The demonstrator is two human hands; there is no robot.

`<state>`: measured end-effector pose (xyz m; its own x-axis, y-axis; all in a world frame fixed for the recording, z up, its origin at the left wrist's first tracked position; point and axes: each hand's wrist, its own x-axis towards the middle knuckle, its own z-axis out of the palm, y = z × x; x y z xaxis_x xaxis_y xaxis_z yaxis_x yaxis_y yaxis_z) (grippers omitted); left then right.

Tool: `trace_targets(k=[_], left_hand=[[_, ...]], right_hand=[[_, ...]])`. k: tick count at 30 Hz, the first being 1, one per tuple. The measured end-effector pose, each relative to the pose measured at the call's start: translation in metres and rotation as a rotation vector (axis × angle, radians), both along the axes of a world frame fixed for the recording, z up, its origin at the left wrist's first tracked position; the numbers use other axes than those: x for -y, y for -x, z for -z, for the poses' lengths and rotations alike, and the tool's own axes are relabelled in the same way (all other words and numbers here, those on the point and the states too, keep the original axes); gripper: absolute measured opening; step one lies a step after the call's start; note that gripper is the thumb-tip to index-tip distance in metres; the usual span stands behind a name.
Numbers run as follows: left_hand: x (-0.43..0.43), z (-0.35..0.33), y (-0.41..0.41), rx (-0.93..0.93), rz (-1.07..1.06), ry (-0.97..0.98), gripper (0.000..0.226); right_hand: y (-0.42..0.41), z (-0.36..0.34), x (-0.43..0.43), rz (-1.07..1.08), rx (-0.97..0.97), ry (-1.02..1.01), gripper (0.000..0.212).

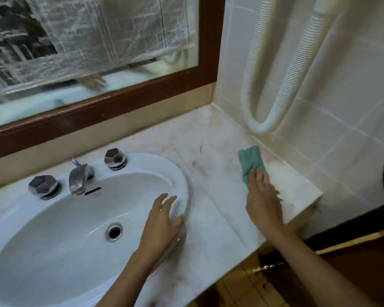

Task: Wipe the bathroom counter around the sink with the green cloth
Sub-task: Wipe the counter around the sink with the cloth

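Wood-framed mirror (98, 52) far left, above chrome tap (79, 177) between two faceted knobs (115, 159). White ribbed hose (256, 127) looped against tiled wall (341, 96) at right.

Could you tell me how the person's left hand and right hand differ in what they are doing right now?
The right hand presses the green cloth flat on the counter near the tiled wall; the left hand holds nothing. The left hand rests with fingers spread on the sink rim, while the right hand sits well clear of the sink. Both are bare and palm down.
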<state>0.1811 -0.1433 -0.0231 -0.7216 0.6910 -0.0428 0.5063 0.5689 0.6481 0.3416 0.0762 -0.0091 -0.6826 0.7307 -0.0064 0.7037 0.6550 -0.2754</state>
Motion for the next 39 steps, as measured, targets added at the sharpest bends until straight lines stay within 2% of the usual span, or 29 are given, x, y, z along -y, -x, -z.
trace_targets(k=[2,4,7,13,16,20,24,27,30,33,36,39], left_hand=[[-0.025,0.002,0.0,-0.027,-0.064,0.014,0.059],[-0.041,0.007,0.002,-0.009,-0.137,0.05,0.066],[-0.055,0.013,0.001,0.095,-0.248,0.129,0.077],[-0.061,0.013,-0.008,0.138,-0.284,0.213,0.078],[-0.064,0.012,-0.007,0.113,-0.285,0.244,0.08],[-0.066,0.015,-0.005,0.083,-0.287,0.27,0.078],[-0.067,0.016,-0.005,0.061,-0.297,0.302,0.076],[-0.067,0.018,-0.003,0.04,-0.299,0.304,0.075],[-0.066,0.02,-0.003,0.039,-0.303,0.296,0.074],[-0.066,0.017,-0.003,0.057,-0.299,0.269,0.074],[-0.068,0.014,-0.003,0.072,-0.304,0.252,0.075],[-0.067,0.012,-0.005,0.084,-0.298,0.243,0.075]], right_hand=[[0.006,0.02,-0.011,-0.191,0.185,0.023,0.061],[0.01,0.031,-0.015,-0.257,0.178,0.013,0.066],[0.019,0.039,-0.022,-0.307,0.092,-0.073,0.057],[0.018,0.059,-0.052,-0.36,0.156,-0.051,0.057],[0.037,0.06,-0.101,-0.245,0.207,-0.083,0.062],[0.108,0.058,-0.165,-0.095,0.247,-0.073,0.062],[0.211,0.062,-0.184,-0.052,0.212,-0.036,0.059],[0.273,0.063,-0.173,-0.186,0.205,-0.021,0.058],[0.299,0.06,-0.145,-0.443,0.201,-0.035,0.055],[0.276,0.065,-0.108,-0.659,0.148,-0.039,0.053],[0.202,0.069,-0.053,-0.624,0.078,-0.035,0.054],[0.091,0.062,0.0,-0.631,0.062,-0.005,0.057]])
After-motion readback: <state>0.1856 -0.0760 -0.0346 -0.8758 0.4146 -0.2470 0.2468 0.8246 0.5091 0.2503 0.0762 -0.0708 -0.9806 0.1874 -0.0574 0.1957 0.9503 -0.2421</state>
